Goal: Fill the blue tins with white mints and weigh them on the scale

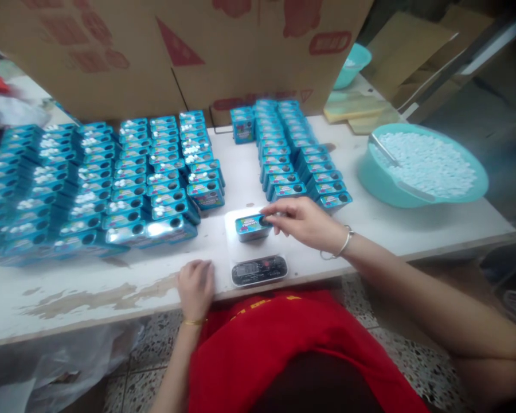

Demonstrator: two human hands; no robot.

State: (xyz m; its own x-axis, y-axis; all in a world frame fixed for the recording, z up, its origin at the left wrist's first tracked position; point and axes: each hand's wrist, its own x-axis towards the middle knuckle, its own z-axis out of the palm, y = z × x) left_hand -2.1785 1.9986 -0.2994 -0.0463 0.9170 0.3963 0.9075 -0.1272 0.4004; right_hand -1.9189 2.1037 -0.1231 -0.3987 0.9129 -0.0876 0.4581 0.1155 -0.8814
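A small blue tin-like box (251,226) with a printed label stands on the white platform of a small scale (259,270) with a dark display panel. At the box's right end, the pinched fingertips of my right hand (303,221) are over its round opening; anything between them is too small or hidden to make out. My left hand (196,285) lies on the table's front edge, left of the scale, holding nothing, its fingers loosely bent and apart. Right of my right hand sits a turquoise basin (378,178) of small white pellets (430,160), a metal scoop (384,150) resting in it.
Rows of blue boxes (129,189) with white pellets on top fill the table's left side. Two more rows (279,149) stand behind the scale. A large cardboard carton (189,57) walls off the back. A smaller turquoise bowl (355,63) stands at back right.
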